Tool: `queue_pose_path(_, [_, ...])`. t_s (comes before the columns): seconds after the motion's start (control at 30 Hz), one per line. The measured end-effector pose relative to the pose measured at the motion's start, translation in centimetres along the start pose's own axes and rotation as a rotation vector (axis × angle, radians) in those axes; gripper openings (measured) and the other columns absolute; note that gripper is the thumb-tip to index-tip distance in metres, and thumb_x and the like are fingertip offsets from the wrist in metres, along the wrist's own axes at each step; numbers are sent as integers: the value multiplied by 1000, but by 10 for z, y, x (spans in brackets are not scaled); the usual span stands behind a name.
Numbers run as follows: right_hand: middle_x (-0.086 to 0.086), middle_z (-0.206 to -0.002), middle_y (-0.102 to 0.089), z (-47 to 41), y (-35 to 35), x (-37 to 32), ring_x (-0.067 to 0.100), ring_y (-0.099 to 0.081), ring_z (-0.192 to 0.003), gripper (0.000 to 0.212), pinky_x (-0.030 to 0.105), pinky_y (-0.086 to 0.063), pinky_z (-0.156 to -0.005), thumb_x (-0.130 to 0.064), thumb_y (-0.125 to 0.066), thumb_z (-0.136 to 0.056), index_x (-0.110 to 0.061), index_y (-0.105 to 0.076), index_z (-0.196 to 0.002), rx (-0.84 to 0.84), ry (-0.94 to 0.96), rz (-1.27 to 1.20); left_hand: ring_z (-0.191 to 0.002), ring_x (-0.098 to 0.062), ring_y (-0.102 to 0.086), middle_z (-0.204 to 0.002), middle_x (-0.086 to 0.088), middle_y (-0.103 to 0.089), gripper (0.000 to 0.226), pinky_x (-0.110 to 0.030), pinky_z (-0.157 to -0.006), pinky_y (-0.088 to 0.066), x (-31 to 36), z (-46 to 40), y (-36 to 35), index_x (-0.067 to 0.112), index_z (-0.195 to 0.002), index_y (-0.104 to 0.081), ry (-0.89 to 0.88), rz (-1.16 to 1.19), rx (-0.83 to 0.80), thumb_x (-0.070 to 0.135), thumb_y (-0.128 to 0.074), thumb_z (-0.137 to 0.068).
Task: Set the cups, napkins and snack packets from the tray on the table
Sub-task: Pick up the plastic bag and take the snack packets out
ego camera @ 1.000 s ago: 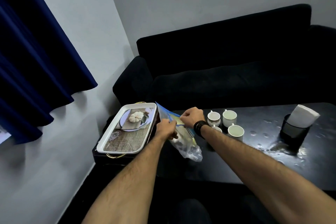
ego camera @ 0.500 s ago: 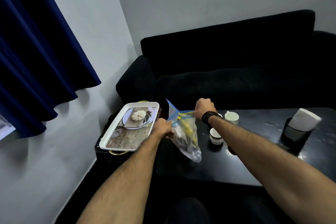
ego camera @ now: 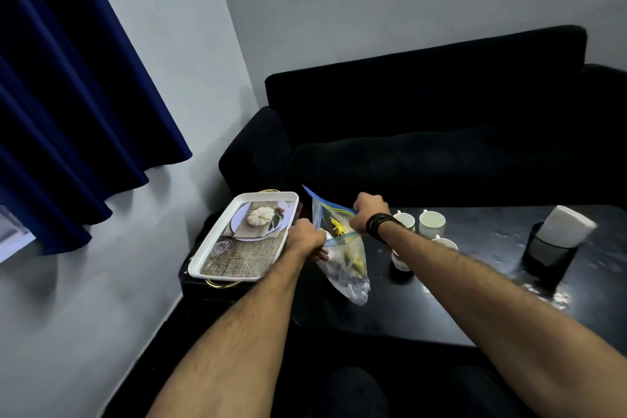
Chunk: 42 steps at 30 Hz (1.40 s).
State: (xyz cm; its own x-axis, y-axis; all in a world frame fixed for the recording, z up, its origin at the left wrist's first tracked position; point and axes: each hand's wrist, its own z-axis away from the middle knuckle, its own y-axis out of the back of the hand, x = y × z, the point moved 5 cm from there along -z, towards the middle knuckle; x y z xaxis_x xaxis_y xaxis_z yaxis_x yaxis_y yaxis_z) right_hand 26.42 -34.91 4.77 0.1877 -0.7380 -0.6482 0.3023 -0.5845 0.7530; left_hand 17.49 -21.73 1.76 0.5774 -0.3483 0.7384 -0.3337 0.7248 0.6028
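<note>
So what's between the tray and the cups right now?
In the head view: the clear zip bag, gripped by both the left hand and right hand.

Both bare arms reach forward.
Left hand (ego camera: 305,241) and right hand (ego camera: 369,210) (dark wristband) are clenched, fingers curled.

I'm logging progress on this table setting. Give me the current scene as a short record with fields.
left hand: grips near edge of the bag's mouth
right hand: grips far edge of the mouth
zip bag: clear, blue seal, held open over the table; yellow packets inside
cups: four white ones, upright on the table, right of the bag
napkins: white, standing in a dark holder, far right
tray: white rim, printed picture, nothing on it, left of the bag
</note>
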Motion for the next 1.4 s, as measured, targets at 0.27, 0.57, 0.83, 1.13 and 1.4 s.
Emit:
queue_pose_path(0.27, [8,-105,-70,-2,2,12,28,-69,-97,28,33,-58,-81,-17,-65,-70,-18,-73,-97,-24,21,81,-77,-28,-73,-95,-18,-73,57,-37,-61,-61,-1,4,12,-5,-127,-42,24,-194,70,18,-59,-77])
queue_pose_path(0.57, [2,-104,-70,-18,-8,-4,22,-67,-96,29,35,-57,-83,-22,-71,-73,-20,-70,-102,-19,219,80,-102,-31,-62,-112,-12,-64,28,-38,-82,-50,5,-11,13,16,-106,-63,-288,-486,226,38,-57,-91])
queue_pose_path(0.83, [16,-97,-67,-30,2,-23,38,-67,-91,16,38,-53,-70,-16,-59,-77,-11,-67,-90,251,265,265,-73,-20,-58,-90,-7,-64,27,-27,-59,-46,1,-8,35,10,-101,-67,-206,-468,404,32,-55,-91])
queue_pose_path(1.13, [15,-103,-67,-44,32,20,37,-66,-97,23,38,-52,-77,-18,-64,-78,-11,-68,-99,307,69,212,-79,-19,-47,-95,-10,-64,25,-30,-65,-38,-2,-9,64,6,-108,-66,-183,-397,527,21,-52,-93])
queue_pose_path(1.4, [1,-94,-60,-26,30,-14,23,-57,-94,14,31,-47,-72,-9,-64,-75,-19,-66,-84,415,595,169,-94,-37,-64,-100,-17,-67,24,-33,-66,-37,29,-6,58,11,-94,-65,-246,-324,550,32,-52,-94])
